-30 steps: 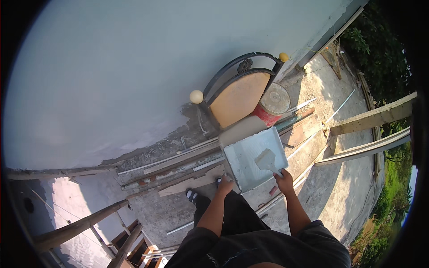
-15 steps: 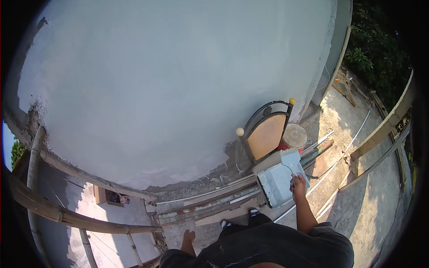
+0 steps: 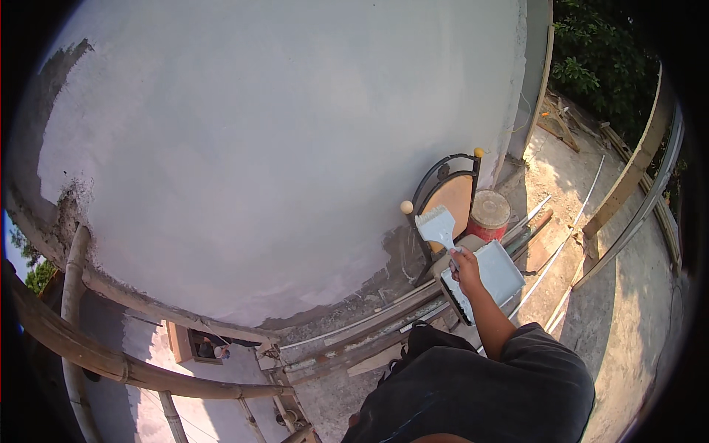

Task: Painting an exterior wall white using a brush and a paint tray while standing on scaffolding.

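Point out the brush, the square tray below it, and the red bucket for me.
brush (image 3: pixel 436 225), head view, on its white bristles.
square tray (image 3: pixel 493 272), head view, on its bare pale floor.
red bucket (image 3: pixel 487 229), head view, on its red side wall.

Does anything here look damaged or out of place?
Yes. The white wall is unfinished: rough grey patches show at its upper left edge and along its base. A round-backed chair leans tilted against it, beside the right hand holding a wide brush.

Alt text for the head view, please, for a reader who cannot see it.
Seen from above, a person's right hand lifts a wide white-coated paintbrush over a square tin of white paint, before a large whitewashed wall. Beside the tin stand a red bucket and a round-backed metal chair; the left hand is out of view.
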`<state>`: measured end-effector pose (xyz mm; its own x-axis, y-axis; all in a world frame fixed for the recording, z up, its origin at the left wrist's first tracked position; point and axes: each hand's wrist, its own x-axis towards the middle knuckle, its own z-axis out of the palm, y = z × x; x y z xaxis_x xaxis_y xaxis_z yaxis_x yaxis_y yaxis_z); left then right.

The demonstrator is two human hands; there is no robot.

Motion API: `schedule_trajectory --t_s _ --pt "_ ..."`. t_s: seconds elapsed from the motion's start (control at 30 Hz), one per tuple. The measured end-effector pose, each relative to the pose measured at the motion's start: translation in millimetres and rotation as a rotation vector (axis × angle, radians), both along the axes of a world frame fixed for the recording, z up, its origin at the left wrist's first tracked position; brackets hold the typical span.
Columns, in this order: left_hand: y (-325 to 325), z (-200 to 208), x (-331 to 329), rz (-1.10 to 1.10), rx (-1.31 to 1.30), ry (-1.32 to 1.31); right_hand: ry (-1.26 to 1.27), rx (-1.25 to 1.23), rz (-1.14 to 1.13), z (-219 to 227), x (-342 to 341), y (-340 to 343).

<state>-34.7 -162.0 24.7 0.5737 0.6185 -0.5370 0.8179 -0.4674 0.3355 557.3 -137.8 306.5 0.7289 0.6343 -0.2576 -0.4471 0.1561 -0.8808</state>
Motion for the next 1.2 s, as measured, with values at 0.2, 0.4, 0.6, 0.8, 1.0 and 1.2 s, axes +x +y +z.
schedule_trajectory --t_s 0.2,0.4,0.6,0.8,1.0,1.2 --pt "21 8 10 0.059 0.078 0.018 -0.212 0.033 0.088 52 12 93" --pt "50 19 27 0.121 0.067 0.132 -0.2 0.227 0.086 123 24 205" --pt "32 9 50 0.148 0.09 0.105 -0.313 0.113 0.143 53 23 213" --pt "49 1 56 0.216 0.094 0.163 -0.165 0.178 0.219 71 24 205" --pt "85 28 67 0.231 0.024 0.123 -0.232 0.393 0.165 153 53 231" --pt "107 30 79 0.257 0.046 0.107 -0.265 0.431 0.072 207 105 228"
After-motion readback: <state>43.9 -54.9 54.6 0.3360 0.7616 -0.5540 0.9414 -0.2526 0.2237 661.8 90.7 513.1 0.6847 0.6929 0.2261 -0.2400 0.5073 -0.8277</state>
